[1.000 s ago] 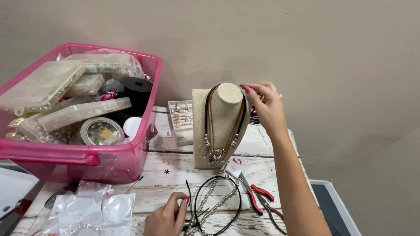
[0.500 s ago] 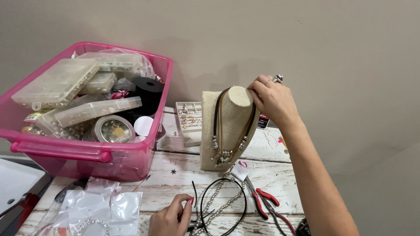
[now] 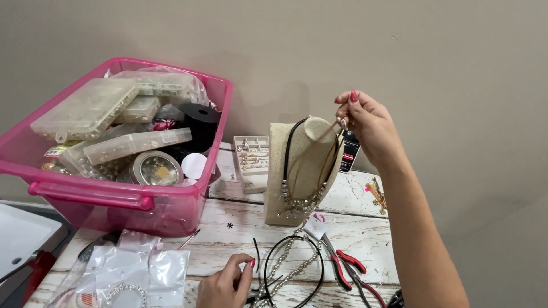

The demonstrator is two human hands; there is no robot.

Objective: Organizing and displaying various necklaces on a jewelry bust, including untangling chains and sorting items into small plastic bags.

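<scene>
A beige neck-shaped display bust point(image 3: 302, 177) stands on the white wooden table point(image 3: 365, 234). A black cord necklace point(image 3: 289, 149) with silver beads hangs on it. My right hand point(image 3: 370, 124) is raised at the bust's right shoulder and pinches the end of the cord near its clasp. My left hand point(image 3: 225, 284) rests low on the table with curled fingers, touching a black cord and silver chain necklace point(image 3: 288, 274) lying flat there.
A pink plastic bin point(image 3: 108, 191) of clear bead boxes, tins and black spools fills the left. Red-handled pliers point(image 3: 345, 268), a small divided tray point(image 3: 252, 159), clear plastic bags point(image 3: 137, 268) and a gold ornament point(image 3: 377, 195) lie around the bust. A wall is behind.
My right hand has lifted the cord end up and off the back of the bust's neck, toward the right. The view has shifted, and my left hand stays on the flat necklace.
</scene>
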